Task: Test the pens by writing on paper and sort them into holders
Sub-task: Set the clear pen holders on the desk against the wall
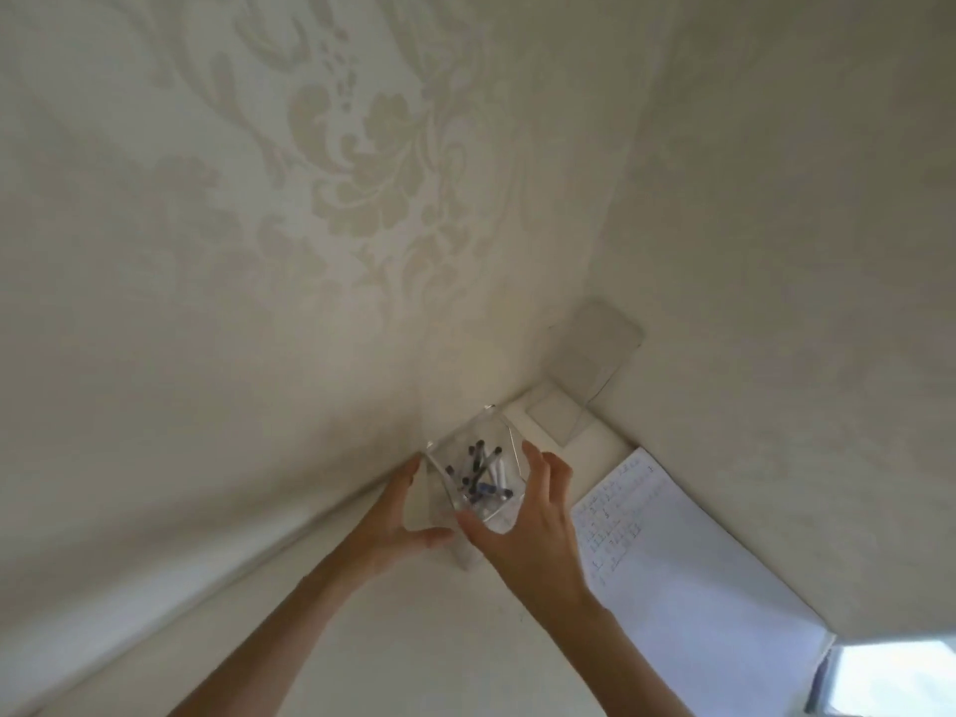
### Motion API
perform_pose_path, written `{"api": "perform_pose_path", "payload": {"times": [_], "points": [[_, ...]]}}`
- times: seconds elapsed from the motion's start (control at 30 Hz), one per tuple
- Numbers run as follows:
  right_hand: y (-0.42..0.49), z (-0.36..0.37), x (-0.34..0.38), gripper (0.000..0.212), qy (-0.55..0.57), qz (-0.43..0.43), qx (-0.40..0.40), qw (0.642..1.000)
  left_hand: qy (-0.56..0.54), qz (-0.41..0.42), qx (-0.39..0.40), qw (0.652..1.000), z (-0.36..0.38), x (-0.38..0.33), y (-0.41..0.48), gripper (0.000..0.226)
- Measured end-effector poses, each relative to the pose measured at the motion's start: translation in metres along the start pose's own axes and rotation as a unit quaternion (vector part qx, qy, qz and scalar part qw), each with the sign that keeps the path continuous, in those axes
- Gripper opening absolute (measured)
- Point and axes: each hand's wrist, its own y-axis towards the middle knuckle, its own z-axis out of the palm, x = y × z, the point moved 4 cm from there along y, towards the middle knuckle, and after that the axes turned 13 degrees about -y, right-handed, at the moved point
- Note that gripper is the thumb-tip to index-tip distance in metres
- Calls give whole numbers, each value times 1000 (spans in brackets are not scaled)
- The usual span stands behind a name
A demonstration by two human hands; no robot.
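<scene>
A clear plastic pen holder (455, 458) stands near the corner of a cream table, holding several pens (481, 476) with dark caps and white barrels. My left hand (396, 514) cups its left side, thumb under the front. My right hand (533, 520) curls round its right side, thumb on the front wall. A second clear holder (584, 370) stands further back in the corner; I see nothing in it. A sheet of paper (672, 571) with handwritten lines lies to the right of my right hand.
Patterned cream walls meet in the corner right behind the holders. The table (414, 639) stretches toward me between my forearms. A bright window or screen edge (890, 680) shows at the bottom right.
</scene>
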Motion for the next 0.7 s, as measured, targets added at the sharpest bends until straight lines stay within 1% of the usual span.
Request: {"api": "perform_pose_path", "payload": {"times": [0.03,0.07,0.13,0.17,0.23,0.3,0.37,0.47,0.53,0.6,0.63,0.7], "points": [[2,-5,-5,95,26,-6,7,1000,-5,4,19,1000,3,-3,7,103],[3,-10,-12,90,47,-24,25,998,-9,-1,41,999,7,-4,13,100],[5,-20,-25,82,95,-66,104,988,8,-14,106,994,17,-4,18,106],[5,-24,-32,82,117,-76,142,980,25,-16,133,991,22,-3,18,106],[4,-30,-44,84,146,-73,185,969,54,-1,155,986,29,-2,19,100],[3,-33,-52,84,148,-70,192,968,59,11,164,985,38,-4,20,98],[4,-37,-58,83,132,-75,185,971,39,27,169,984,44,-7,20,104],[11,-54,-70,74,130,-68,175,974,40,42,154,986,43,-17,22,108],[17,-73,-82,65,146,-49,166,974,81,65,136,985,36,-25,23,106],[20,-91,-101,60,148,-31,159,976,128,91,120,980,26,-32,25,98],[21,-95,-110,58,130,-27,164,978,161,110,119,974,22,-36,26,93],[19,-92,-125,58,67,-28,189,979,246,168,116,947,16,-39,28,86]]}}
